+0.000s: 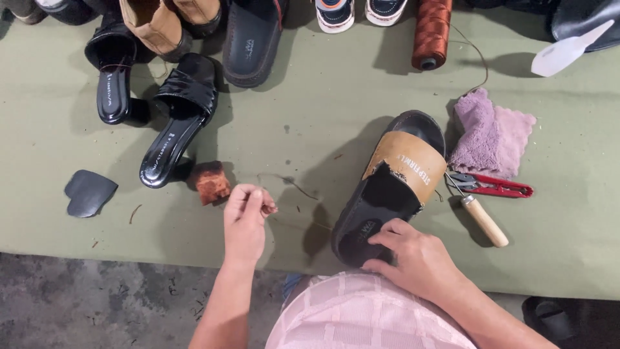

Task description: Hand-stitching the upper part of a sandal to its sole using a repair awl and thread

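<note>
Left hand [247,213] pinched a thin thread [290,184] btwn fingertips; right hand [413,258] pressed flat on the black sandal [387,194] at the table [310,129] edge. Tan strap [405,165] was torn, no stitching visible; awl [481,216] lay untouched beside it.

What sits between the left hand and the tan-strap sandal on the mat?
Nothing solid. The left hand pinches a thin thread that trails toward the sandal; between them lies only bare green mat with a few scraps. The brown block sits on the hand's far side. The right hand rests on the sandal's heel.
</note>
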